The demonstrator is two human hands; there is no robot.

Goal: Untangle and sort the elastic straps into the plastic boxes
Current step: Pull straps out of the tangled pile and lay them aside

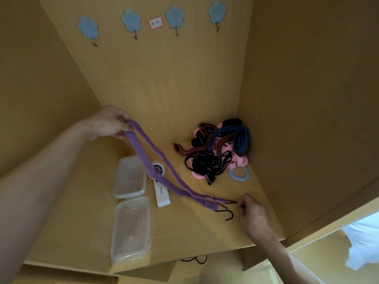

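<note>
A purple elastic strap (174,179), doubled over, stretches diagonally above the wooden shelf. My left hand (111,124) grips its folded end at the upper left. My right hand (253,214) pinches one black hook end at the lower right, while the second black hook (226,215) lies free on the shelf beside it. A tangled pile of straps (217,152), black, blue, brown and pink, sits in the back right corner. Two clear plastic boxes stand at the left, one farther back (130,178), one nearer (131,228). Neither box shows a strap inside.
A small white handheld fan (161,191) lies under the stretched strap, next to the boxes. A light blue ring (239,175) rests by the pile. Several blue flower wall hooks (131,21) hang on the back panel. Wooden walls close in left and right.
</note>
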